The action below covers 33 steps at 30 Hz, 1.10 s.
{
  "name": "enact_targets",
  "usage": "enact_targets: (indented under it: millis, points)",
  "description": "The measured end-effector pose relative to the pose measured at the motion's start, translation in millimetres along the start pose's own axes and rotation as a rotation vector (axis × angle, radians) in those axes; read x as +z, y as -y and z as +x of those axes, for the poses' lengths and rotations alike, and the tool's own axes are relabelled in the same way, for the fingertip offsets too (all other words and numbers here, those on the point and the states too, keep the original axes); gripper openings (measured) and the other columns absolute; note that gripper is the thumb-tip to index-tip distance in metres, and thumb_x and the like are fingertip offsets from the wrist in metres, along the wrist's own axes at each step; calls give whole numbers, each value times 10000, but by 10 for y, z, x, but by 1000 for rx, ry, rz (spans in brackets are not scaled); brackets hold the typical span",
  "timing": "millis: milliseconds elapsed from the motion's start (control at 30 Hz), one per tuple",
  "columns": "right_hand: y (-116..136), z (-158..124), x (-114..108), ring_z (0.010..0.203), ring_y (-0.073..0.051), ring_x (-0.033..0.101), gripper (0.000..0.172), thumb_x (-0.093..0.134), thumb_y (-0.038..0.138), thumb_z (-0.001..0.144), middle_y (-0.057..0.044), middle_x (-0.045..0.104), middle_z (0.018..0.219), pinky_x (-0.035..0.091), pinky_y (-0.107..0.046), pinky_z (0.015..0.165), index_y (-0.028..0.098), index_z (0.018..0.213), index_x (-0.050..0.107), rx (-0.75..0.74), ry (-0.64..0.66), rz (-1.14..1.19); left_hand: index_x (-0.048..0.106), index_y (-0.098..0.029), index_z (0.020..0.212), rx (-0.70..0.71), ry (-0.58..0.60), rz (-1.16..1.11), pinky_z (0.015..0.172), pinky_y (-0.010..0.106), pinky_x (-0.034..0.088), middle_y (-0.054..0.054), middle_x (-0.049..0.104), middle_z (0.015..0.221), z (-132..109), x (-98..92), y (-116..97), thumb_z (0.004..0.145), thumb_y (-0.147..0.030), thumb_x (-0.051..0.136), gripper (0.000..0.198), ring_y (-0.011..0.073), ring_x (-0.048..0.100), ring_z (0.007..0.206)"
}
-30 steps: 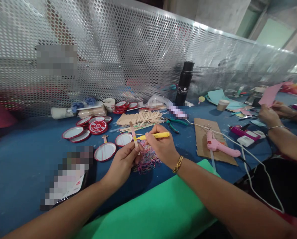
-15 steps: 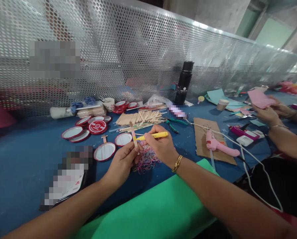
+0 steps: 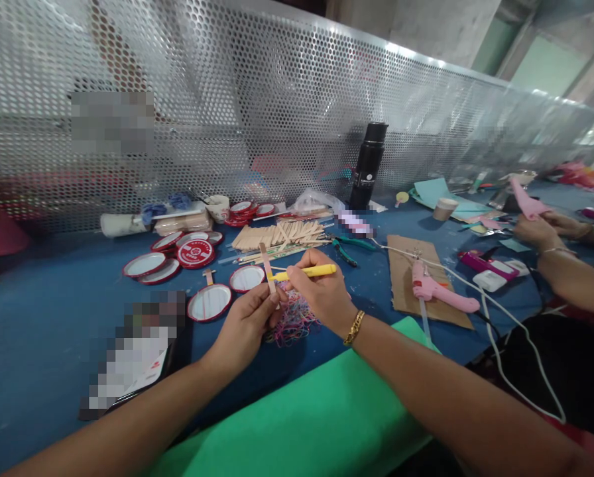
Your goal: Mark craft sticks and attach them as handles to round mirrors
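Note:
My left hand pinches a flat wooden stick and holds it upright over the blue table. My right hand is closed round a yellow-handled tool, whose thin tip points left at the stick. Under both hands lies a heap of coloured rubber bands. A pile of wooden sticks lies just behind.
Red-rimmed round lids lie at left centre. A pink glue gun rests on cardboard at right, its white cord trailing. Green pliers, a black flask and a green sheet are near. Another person's hands hold pink paper at far right.
My hands have barely shifted; the yellow tool slid slightly left toward the stick. The other person's hands have turned and lowered the pink paper.

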State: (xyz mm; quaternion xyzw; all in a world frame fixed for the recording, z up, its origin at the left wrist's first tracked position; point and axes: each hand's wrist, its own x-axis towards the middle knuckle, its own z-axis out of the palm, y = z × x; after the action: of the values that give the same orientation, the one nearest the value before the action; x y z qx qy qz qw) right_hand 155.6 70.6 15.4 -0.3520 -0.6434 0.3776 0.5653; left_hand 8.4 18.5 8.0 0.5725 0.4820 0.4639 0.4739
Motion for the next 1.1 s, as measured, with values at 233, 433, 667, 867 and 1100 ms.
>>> enact_targets:
  millis: [233,433,667,867,1100]
  points:
    - [37,5,-14,573,-135,533,239,620,322,826,40,564,592,440,-272,599,237,640,497,-12,-17,1,545,-198,752,-4,8,-7,478,241,239,-55,448,569,13,-4,33,890,-540,606,373,98,337,495]
    - [30,6,-15,555,-136,526,240,621,335,825,40,567,572,422,-273,576,240,648,488,0,-19,0,552,-194,762,8,12,-7,476,240,238,-53,452,573,10,-9,42,904,-512,600,352,97,342,496]
    - [30,-1,-8,574,-134,543,250,627,348,826,31,590,594,433,-265,584,231,638,510,-11,-7,9,513,-201,725,21,20,5,481,247,246,-56,447,568,7,-16,64,906,-515,580,368,98,342,499]
    - [-17,14,-19,548,-134,538,215,626,342,826,45,585,577,436,-269,576,237,679,510,18,-41,20,526,-198,725,17,9,36,484,249,247,-55,448,574,13,-13,55,900,-533,578,382,98,343,501]
    - [30,3,14,572,-136,551,257,630,345,834,36,596,586,438,-266,588,235,638,506,-26,-17,24,501,-206,705,10,23,13,489,253,258,-56,441,568,16,-7,63,895,-560,587,411,102,349,503]
